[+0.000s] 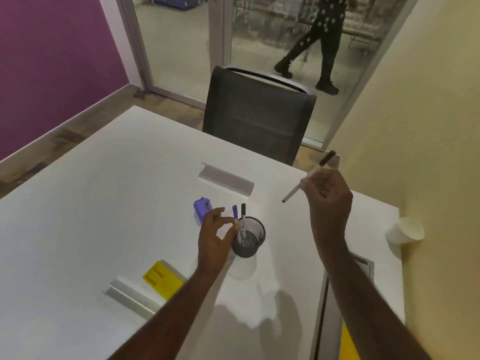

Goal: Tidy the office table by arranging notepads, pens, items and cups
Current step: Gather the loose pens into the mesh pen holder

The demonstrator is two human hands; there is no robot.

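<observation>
A black mesh pen holder (249, 239) stands in the middle of the white table (109, 193). Two pens (239, 216), one blue-capped and one black-capped, stick up out of it. My left hand (215, 237) hovers just left of the holder, fingers loosely curled near the pens, holding nothing that I can see. My right hand (328, 201) is raised to the right of the holder and pinches a white marker (307, 176) with a dark cap, its tip pointing down-left. A white paper cup (406, 229) lies on its side at the table's right edge.
A purple stapler-like item (201, 209) sits behind my left hand. A yellow block (162, 279) lies at the front left beside a metal cable flap (132, 297); another flap (226, 179) is farther back. A black mesh chair (257, 115) stands behind the table. A person walks beyond the glass door.
</observation>
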